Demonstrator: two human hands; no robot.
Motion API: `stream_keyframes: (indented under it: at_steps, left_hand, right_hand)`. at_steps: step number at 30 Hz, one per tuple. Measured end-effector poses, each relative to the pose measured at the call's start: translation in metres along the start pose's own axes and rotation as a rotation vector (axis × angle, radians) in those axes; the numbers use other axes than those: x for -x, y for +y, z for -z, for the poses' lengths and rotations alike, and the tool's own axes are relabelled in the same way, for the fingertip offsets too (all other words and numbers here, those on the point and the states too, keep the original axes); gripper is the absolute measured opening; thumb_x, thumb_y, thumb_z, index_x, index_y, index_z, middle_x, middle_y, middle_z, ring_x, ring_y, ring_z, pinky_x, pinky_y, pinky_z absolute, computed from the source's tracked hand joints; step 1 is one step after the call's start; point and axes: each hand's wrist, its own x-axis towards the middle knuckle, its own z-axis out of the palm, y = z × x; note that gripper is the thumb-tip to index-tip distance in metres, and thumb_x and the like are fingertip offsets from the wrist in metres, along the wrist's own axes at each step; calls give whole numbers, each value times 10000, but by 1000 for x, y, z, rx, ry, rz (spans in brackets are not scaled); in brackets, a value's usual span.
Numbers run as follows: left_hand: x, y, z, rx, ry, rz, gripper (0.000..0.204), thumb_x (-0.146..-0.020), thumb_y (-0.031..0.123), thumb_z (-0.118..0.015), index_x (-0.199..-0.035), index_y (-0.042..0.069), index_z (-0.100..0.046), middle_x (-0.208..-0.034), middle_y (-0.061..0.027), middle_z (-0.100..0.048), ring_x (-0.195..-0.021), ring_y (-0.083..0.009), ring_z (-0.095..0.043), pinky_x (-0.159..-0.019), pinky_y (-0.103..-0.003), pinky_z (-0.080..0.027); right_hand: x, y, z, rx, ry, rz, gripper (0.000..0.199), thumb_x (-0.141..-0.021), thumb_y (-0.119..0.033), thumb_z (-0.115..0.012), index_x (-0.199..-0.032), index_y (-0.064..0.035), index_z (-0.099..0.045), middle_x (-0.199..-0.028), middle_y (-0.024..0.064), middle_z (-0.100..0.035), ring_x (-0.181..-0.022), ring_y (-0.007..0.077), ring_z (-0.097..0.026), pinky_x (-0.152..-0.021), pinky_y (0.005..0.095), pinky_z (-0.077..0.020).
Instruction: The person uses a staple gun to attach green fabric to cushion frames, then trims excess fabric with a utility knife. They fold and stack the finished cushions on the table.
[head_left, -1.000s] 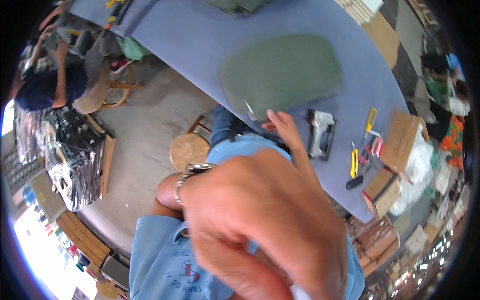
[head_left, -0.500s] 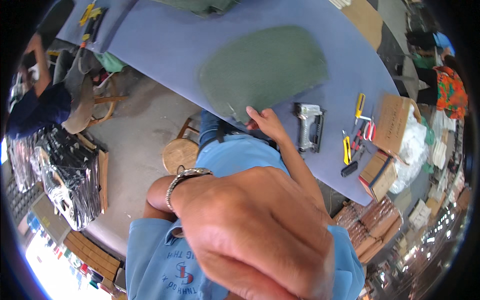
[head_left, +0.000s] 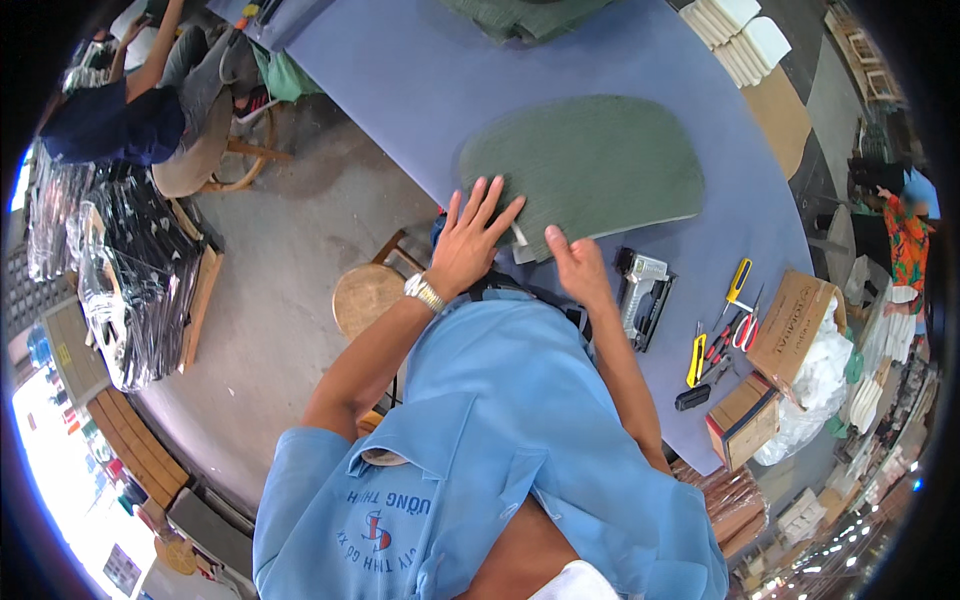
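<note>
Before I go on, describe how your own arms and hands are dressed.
Both the left hand and right hand are without gloves. A metal-link wristwatch circles the left wrist; nothing shows on the right. Short, light blue shirt sleeves leave the forearms uncovered.

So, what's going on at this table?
Someone in a blue shirt is handling a green fabric-covered piece lying on a blue-grey table. The left hand is spread over its near left corner, and the right hand has its thumb at the near edge. A staple gun and a yellow cutter lie to the right, not in hand.
</note>
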Motion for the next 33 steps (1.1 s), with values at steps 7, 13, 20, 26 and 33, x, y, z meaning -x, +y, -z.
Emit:
stream_keyframes:
  at_steps: [7,13,20,26,33]
  left_hand:
    - [-23,52,42,268,242,51,909,-779,171,-866,-1566,52,-427,-1603,-161,-461,-1473,-362,-444,-1146,-515,-443]
    - [-27,60,50,529,451,302,713,-911,259,-808,-1495,-10,-499,-1316,-269,-672,-1131,-394,-708,-898,-424,-592]
    - [-16,45,60,493,483,317,588,-898,183,-812,-1415,0,-600,-1246,-245,-714,-1074,-368,-737,-891,-407,-590]
    - [-20,34,58,543,527,216,558,-879,94,-801,-1401,11,-622,-1369,-205,-672,-1131,-335,-730,-865,-386,-604]
    - [-23,30,75,572,426,207,521,-874,75,-786,-1375,41,-648,-1410,-146,-654,-1100,-310,-737,-796,-342,-628]
  right_hand:
    - [-25,-92,75,107,97,176,612,-1059,-456,-575,-682,27,-552,-583,178,-548,-518,274,-598,-538,434,-429]
    - [-75,-140,54,-50,21,235,491,-1057,-377,-592,-736,-6,-583,-612,128,-637,-586,226,-690,-553,383,-467]
    - [-72,-140,28,-76,57,281,424,-1054,-313,-652,-740,-32,-603,-611,9,-612,-585,64,-574,-542,266,-433]
    - [-64,-129,34,-324,-8,253,289,-1061,-231,-639,-890,2,-660,-845,59,-731,-760,85,-636,-693,260,-510]
    - [-18,-112,49,-585,126,389,212,-1051,-149,-623,-1007,51,-680,-960,115,-741,-837,142,-677,-787,296,-544]
